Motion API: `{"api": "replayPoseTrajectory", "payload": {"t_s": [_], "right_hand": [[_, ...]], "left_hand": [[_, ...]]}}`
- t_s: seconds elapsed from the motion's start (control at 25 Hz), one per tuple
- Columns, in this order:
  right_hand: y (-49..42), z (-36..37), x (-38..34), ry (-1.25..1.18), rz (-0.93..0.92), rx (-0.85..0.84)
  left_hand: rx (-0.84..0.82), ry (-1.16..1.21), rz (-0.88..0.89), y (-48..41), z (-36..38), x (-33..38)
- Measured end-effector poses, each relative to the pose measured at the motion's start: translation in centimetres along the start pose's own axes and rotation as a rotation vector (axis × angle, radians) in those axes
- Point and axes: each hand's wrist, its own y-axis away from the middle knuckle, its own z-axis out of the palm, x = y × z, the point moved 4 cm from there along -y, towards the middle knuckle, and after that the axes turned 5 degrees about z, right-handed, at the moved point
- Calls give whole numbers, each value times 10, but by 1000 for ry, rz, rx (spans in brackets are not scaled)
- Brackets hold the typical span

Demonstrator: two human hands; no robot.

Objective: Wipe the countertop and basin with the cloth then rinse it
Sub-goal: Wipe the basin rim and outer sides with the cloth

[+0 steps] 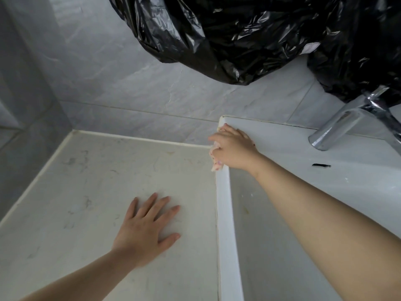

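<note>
A pale marbled countertop point(91, 192) fills the left and centre, with faint smudges on it. To its right stands a white basin point(225, 213) with a raised rim. My left hand point(145, 229) lies flat on the countertop, fingers spread, holding nothing. My right hand point(234, 148) reaches across the basin and presses a small pinkish cloth point(216, 166) against the rim's far left corner. Most of the cloth is hidden under the hand.
A chrome tap point(338, 127) stands at the basin's back right. Black plastic sheeting point(260, 35) hangs over the wall above it. Grey marbled tiles point(130, 88) line the back and left walls. A dark overflow slot point(321, 165) sits in the basin's back wall.
</note>
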Motion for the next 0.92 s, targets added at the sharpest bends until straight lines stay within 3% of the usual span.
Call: {"api": "replayPoseTrajectory", "payload": {"t_s": [0.08, 0.16, 0.24, 0.32, 0.4, 0.48, 0.56, 0.72, 0.84, 0.92], "right_hand": [[-2, -18, 7, -457, 73, 12], [2, -38, 27, -681, 159, 209], [11, -42, 51, -505, 264, 333], [16, -29, 68, -306, 300, 270], [16, -17, 76, -372, 242, 226], [18, -18, 80, -568, 235, 224], [17, -22, 83, -527, 218, 217], [16, -18, 84, -359, 124, 216], [16, -13, 83, -283, 126, 204], [17, -10, 80, -155, 127, 214]], "left_hand": [[-59, 50, -65, -14, -14, 5], [63, 316, -198, -44, -47, 14], [327, 634, -266, -83, -92, 36], [486, 817, -199, -122, -133, 69], [296, 870, -136, -159, -148, 103], [112, 663, -163, -194, -131, 115], [130, 649, -244, -215, -116, 101], [200, 1159, -330, -207, -101, 81], [141, 1168, -256, -176, -94, 92], [170, 1103, -319, -187, -99, 87]]}}
